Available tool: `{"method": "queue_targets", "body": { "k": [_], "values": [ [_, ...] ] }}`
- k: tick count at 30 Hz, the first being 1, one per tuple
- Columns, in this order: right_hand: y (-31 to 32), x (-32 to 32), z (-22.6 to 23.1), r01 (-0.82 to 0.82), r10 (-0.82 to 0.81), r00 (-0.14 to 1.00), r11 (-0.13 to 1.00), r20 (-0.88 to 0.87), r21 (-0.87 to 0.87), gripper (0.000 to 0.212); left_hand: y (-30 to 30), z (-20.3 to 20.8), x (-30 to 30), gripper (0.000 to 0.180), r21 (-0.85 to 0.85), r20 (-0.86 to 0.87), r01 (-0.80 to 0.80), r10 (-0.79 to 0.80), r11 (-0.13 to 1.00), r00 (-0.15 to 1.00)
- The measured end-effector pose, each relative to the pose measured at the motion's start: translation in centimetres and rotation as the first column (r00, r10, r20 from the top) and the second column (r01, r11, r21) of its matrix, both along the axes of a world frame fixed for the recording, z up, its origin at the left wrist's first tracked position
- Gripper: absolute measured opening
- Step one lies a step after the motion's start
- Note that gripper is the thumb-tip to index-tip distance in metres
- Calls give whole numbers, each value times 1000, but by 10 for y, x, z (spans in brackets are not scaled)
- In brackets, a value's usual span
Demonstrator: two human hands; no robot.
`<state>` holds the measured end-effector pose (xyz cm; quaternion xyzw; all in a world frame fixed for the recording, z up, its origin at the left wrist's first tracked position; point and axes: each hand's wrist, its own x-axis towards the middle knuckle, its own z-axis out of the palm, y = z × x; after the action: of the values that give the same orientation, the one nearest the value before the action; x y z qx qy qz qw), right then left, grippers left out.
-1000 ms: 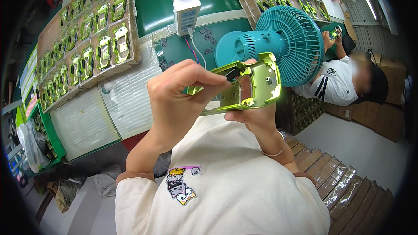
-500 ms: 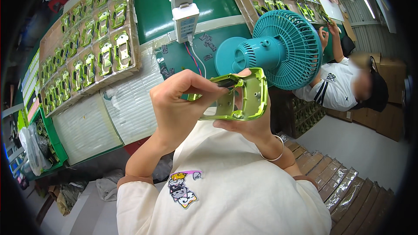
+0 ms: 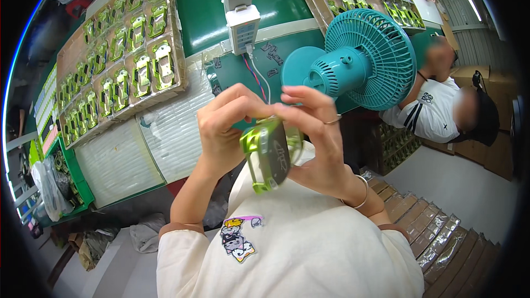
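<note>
Both hands clamped the green toy car shell (image 3: 269,154), long axis near-vertical, between left hand (image 3: 223,132) and right hand (image 3: 320,143).

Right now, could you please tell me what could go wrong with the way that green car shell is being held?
1. The green car shell is pinched only at its upper end by the left hand and right hand, up in the air over the lap; it might slip and drop.
2. The teal fan stands close behind the right hand's fingers; reaching forward could bump it.
</note>
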<state>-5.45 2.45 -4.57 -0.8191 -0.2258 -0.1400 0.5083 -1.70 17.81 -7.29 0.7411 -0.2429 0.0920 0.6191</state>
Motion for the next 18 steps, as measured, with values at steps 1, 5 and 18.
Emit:
{"method": "queue_targets", "body": {
  "k": [1, 5, 18],
  "values": [
    [1, 0, -6, 0, 0, 1000, 1000, -27, 3, 71, -4, -5, 2, 19, -140, 44, 13, -7, 990, 999],
    [-9, -1, -1, -63, 58, 994, 997, -97, -49, 67, -11, -14, -3, 16, -393, 44, -7, 26, 920, 999],
    [-12, -3, 6, -54, 74, 966, 995, -246, 88, 71, -16, -11, -6, 21, -339, 27, -65, 79, 938, 997]
  ]
}}
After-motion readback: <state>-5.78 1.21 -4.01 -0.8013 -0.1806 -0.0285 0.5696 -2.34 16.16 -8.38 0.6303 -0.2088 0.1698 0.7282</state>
